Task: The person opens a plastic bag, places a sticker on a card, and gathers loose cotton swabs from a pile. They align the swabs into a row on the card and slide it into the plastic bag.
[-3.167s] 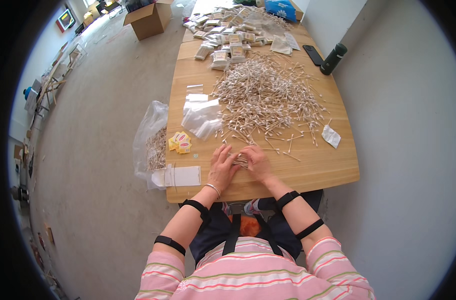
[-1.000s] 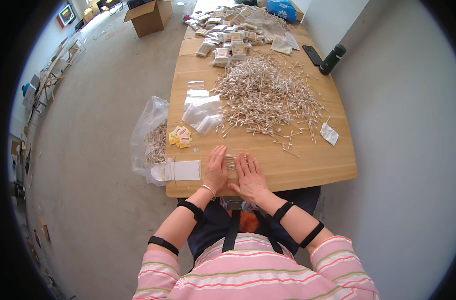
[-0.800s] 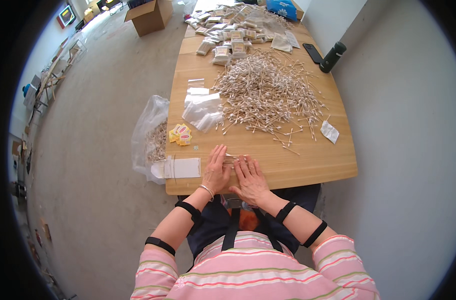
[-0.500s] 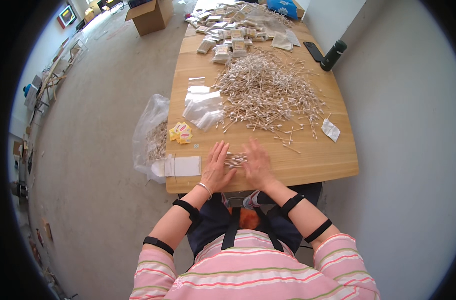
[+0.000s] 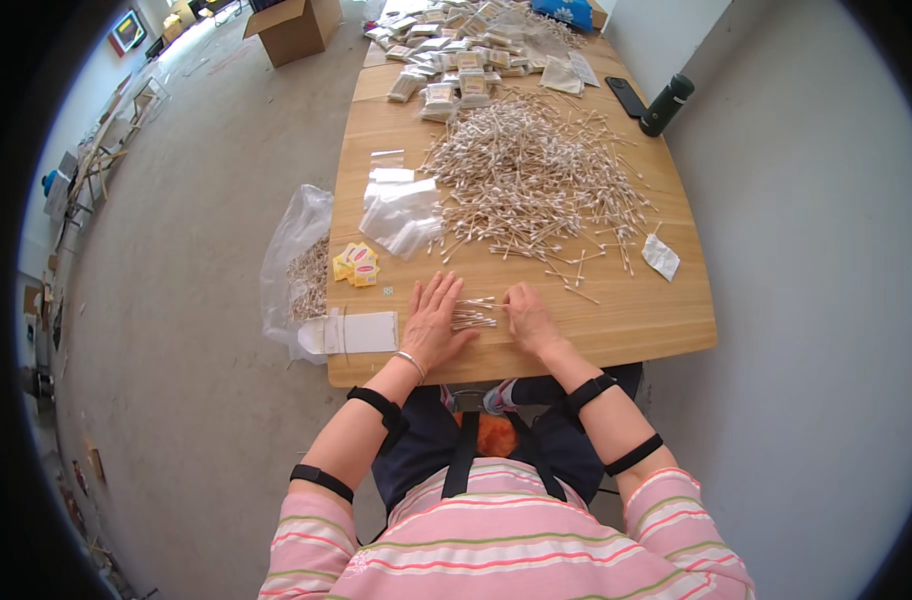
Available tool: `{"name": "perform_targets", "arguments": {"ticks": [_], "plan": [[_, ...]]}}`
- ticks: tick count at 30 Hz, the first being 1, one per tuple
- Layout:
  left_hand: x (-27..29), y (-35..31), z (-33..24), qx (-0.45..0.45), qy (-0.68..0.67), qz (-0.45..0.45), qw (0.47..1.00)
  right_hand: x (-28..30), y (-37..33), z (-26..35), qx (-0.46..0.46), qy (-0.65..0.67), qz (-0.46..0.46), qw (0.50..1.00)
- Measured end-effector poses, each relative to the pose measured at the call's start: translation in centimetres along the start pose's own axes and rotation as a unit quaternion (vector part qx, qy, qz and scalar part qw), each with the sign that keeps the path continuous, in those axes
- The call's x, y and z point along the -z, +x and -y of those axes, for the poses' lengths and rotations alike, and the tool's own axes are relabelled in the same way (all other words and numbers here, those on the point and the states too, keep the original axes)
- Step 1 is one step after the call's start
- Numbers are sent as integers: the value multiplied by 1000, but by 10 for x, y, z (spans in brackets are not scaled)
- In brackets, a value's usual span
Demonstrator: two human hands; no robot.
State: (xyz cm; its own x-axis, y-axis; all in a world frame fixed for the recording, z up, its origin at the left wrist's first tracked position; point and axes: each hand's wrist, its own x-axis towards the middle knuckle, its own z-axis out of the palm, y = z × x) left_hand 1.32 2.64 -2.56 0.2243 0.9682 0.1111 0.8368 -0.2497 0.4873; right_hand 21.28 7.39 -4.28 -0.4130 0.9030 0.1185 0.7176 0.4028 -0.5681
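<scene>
Between my hands lies a small row of cotton swabs on the wooden table, close to its near edge. My left hand rests flat, fingers stretched out, against the left ends of these swabs and partly covers them. On their right side my right hand has its fingers curled in a pinch at the end of one swab along the far side of the row. Beyond both hands spreads a large loose heap of cotton swabs.
Left of my hands lie a white card holder, yellow labels and clear plastic bags. A bag of swabs hangs by the left edge. Packed swab bundles, a phone, a dark bottle and crumpled paper lie farther off.
My right hand has gone from stretched-out fingers over the swabs to a curled pinch, slightly to the right. More of the swab row now shows. My left hand stays nearly in place.
</scene>
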Motion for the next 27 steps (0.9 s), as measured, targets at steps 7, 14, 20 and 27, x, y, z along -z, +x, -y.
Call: {"name": "perform_targets", "arguments": {"ticks": [7, 14, 20, 27], "plan": [[-12, -5, 0, 5, -87, -27, 996, 20, 6, -5, 13, 101, 76, 992], [-14, 1, -7, -11, -111, -52, 992, 35, 2, -21, -69, 150, 23, 986], [-2, 9, -14, 27, -178, -146, 973, 24, 6, 10, -150, 285, 80, 943], [39, 7, 49, 292, -551, -219, 750, 15, -7, 4, -89, 34, -70, 993]]}}
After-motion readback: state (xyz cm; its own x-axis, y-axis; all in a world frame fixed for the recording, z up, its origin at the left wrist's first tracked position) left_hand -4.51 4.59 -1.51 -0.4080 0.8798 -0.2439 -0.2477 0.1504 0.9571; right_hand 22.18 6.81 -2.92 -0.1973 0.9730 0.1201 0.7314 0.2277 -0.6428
